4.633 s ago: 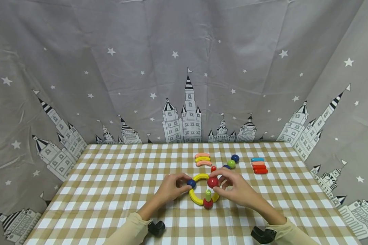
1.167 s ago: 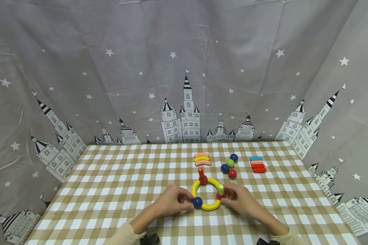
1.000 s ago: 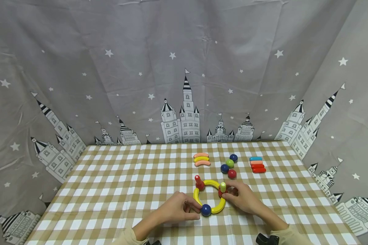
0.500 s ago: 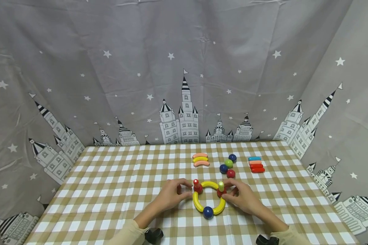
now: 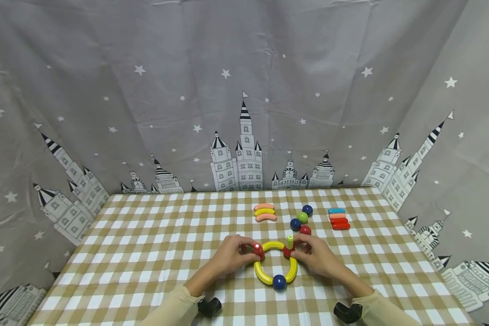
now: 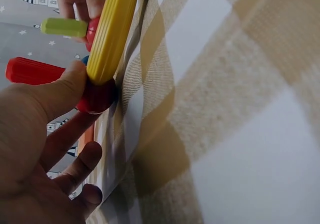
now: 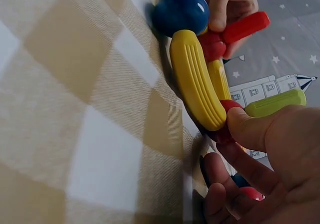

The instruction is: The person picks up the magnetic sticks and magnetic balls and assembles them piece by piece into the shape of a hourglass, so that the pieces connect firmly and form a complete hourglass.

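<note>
A ring of yellow curved rods [image 5: 274, 245] joined by balls lies on the checked tablecloth. At its front is a blue ball [image 5: 279, 283]. My left hand [image 5: 233, 256] pinches the red ball [image 6: 97, 98] at the ring's back left between thumb and forefinger. A red stick [image 6: 35, 71] stands up from that ball. With thumb and finger, my right hand [image 5: 317, 256] grips the other red ball [image 5: 287, 252] at the back right, which carries an upright green stick [image 7: 277, 102]. The left hand's remaining fingers are loosely bent, holding nothing.
Behind the ring lie curved pink and yellow rods [image 5: 265, 211]. To their right sit loose balls: two blue, a green one [image 5: 302, 217] and a red one [image 5: 305, 230]. Several straight rods [image 5: 339, 221] in blue, pink and red lie further right. A grey castle-print curtain hangs behind the table.
The ring has turned counterclockwise, bringing the blue ball from the left to the front. My left hand let go of that ball and moved to the red ball with the red stick.
</note>
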{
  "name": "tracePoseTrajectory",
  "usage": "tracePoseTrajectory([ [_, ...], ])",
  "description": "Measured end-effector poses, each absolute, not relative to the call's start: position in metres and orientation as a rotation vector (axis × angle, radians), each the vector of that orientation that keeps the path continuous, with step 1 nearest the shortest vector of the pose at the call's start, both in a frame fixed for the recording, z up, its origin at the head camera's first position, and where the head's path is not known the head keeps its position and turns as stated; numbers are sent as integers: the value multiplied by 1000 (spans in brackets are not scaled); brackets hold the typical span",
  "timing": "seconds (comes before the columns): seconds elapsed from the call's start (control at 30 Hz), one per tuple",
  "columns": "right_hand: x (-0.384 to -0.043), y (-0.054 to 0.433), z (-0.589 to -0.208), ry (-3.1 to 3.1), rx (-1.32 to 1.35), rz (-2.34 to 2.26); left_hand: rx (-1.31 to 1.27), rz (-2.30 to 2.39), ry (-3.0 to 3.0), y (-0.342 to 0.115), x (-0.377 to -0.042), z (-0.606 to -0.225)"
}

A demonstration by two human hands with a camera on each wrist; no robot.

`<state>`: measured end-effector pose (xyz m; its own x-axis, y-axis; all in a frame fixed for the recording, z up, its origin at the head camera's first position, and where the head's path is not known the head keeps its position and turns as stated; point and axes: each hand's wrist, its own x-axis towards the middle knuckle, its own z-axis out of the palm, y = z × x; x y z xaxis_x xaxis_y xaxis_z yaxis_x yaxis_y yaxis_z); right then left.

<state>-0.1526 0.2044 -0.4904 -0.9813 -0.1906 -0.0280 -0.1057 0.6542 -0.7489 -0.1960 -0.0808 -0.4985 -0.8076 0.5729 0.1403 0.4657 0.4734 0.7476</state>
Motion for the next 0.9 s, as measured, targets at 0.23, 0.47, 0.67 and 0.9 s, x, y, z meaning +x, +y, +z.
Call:
tracePoseTrajectory([
  [0.23,-164,199,-489,2748,-289,-1226,928,1239,2603,-83,-191,-498],
  [0.47,-167,201,-490,2711,-312,-1225,863,1246,2603,-85,-185,-499],
  [0.67,-160,220,-484,2768,-366,-1276,819,1259,2590,-86,-183,-500],
  [0.9,-160,259,-477,3056,-380,-1233,823,1268,2594,-87,-184,-497],
])
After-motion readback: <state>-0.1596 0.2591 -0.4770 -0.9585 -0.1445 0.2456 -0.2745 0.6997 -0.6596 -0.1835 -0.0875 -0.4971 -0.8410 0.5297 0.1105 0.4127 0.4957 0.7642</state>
